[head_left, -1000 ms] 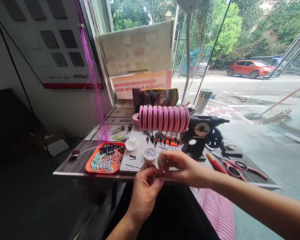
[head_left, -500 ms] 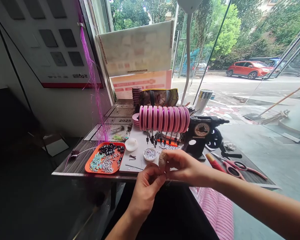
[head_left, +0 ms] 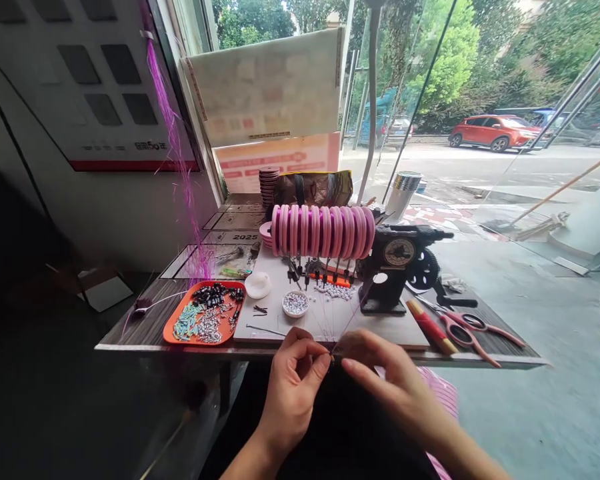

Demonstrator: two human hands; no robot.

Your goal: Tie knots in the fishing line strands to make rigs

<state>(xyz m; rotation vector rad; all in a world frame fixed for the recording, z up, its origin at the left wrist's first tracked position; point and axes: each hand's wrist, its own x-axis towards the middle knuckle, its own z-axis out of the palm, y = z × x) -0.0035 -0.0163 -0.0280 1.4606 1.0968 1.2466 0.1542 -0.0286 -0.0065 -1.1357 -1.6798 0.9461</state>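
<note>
My left hand (head_left: 293, 383) is closed in a pinch at the table's front edge, holding a thin line (head_left: 347, 323) that runs up toward the black winding machine (head_left: 395, 270). My right hand (head_left: 385, 377) meets it fingertip to fingertip, thumb and forefinger pinching at the same spot while the other fingers stretch out. What the right fingers grip is too small to name. Behind the hands lie a white board (head_left: 325, 320), a small bowl of beads (head_left: 295, 303) and a row of pink spools (head_left: 323, 231).
An orange tray (head_left: 170, 330) of small parts sits at the front left. Red scissors (head_left: 473, 330) and a red stick (head_left: 430, 325) lie at the right. Purple strands (head_left: 173, 147) hang by the window. Glass wall and street lie beyond.
My right hand came down from holding a round beige thing above the table to the table's edge; that thing is out of sight. Both hands now pinch together. The view tilted down a little.
</note>
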